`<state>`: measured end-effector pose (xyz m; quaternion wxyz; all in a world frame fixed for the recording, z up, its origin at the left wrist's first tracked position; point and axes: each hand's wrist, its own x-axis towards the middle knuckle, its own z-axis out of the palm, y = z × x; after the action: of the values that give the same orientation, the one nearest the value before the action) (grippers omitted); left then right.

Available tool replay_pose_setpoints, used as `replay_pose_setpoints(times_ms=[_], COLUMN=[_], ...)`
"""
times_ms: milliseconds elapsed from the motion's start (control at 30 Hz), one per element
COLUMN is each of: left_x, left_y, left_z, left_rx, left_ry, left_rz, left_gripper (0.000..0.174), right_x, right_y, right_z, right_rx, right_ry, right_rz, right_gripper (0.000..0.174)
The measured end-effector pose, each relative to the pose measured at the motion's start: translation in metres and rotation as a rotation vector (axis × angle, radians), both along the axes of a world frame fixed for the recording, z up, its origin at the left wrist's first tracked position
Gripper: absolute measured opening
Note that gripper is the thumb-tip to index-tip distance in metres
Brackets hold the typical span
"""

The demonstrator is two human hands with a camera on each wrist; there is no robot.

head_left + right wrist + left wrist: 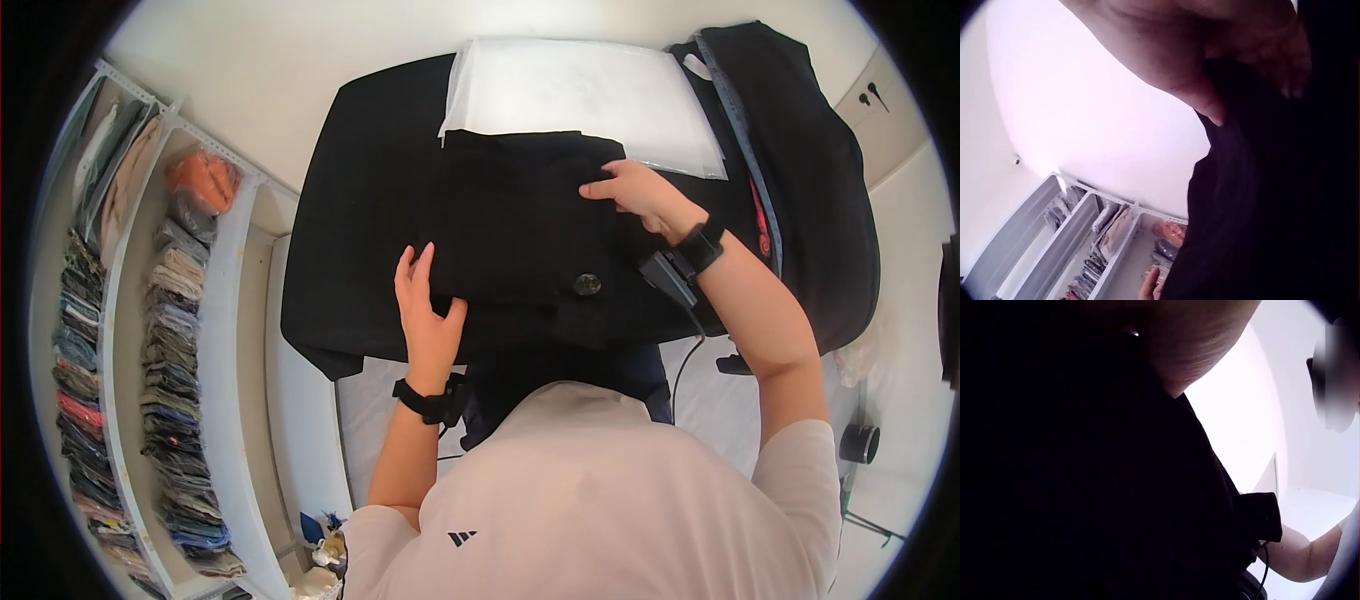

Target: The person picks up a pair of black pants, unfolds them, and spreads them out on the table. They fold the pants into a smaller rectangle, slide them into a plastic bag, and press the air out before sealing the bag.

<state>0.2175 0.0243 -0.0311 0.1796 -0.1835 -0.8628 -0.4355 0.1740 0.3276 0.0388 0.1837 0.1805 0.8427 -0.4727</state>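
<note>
A folded black garment [515, 215] lies across the black-covered table [350, 180] in front of me. At its upper right edge my right hand [645, 195] pinches the cloth; the right wrist view has the thumb [1213, 112] on one side and fingers on the other. My left hand [428, 320] is at the garment's lower left edge, its fingers straight and thumb spread apart. Near the front of the cloth sits a small round shiny piece [587, 285]. Dark cloth [1085, 475] fills most of the left wrist view and hides the left fingertips.
Clear plastic bags [585, 95] lie in a stack behind the garment. More dark clothing [790, 150] is heaped at the table's right side, with a denim-blue edge. Shelves [115, 280] packed with folded clothes stand at the left. A cable [685, 370] hangs from the right wrist camera.
</note>
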Motion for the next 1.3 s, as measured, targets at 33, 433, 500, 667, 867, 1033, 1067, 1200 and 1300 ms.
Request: replay_pose_setpoints(times_ms=[33, 433, 500, 667, 867, 1033, 1067, 1200, 1300], left_x=[0.002, 0.002, 0.001, -0.007, -0.013, -0.014, -0.017, -0.039, -0.047], left_y=[0.0, 0.002, 0.002, -0.002, -0.018, -0.048, -0.051, -0.043, -0.023], left_z=[-0.002, -0.006, -0.004, 0.002, 0.015, 0.035, 0.038, 0.032, 0.045], left_rx=[0.027, -0.047, -0.019, -0.087, -0.317, -0.098, -0.056, 0.19, 0.171], left_ry=[0.002, 0.109, 0.114, 0.192, 0.219, -0.082, -0.231, -0.643, -0.807], left_rz=[0.039, 0.098, 0.103, 0.058, -0.334, -0.37, -0.286, -0.133, -0.107], left_gripper=[0.059, 0.038, 0.038, 0.041, 0.041, 0.019, 0.017, 0.036, 0.048], right_x=[0.001, 0.007, 0.021, 0.046, 0.049, 0.061, 0.064, 0.066, 0.052], right_y=[-0.006, 0.013, 0.013, -0.012, 0.003, 0.017, 0.018, 0.013, 0.019], right_z=[-0.002, -0.03, -0.027, -0.01, -0.028, -0.031, -0.032, -0.012, -0.031], right_rx=[-0.087, -0.169, -0.244, -0.07, -0.023, 0.045, 0.017, -0.172, -0.438], right_ry=[0.182, 0.25, 0.151, 0.239, 0.214, 0.198, 0.214, 0.116, -0.017], right_rz=[-0.079, -0.354, -0.287, -0.185, -0.129, -0.209, -0.277, -0.346, -0.311], right_gripper=[0.07, 0.045, 0.057, 0.047, 0.071, 0.062, 0.063, 0.063, 0.058])
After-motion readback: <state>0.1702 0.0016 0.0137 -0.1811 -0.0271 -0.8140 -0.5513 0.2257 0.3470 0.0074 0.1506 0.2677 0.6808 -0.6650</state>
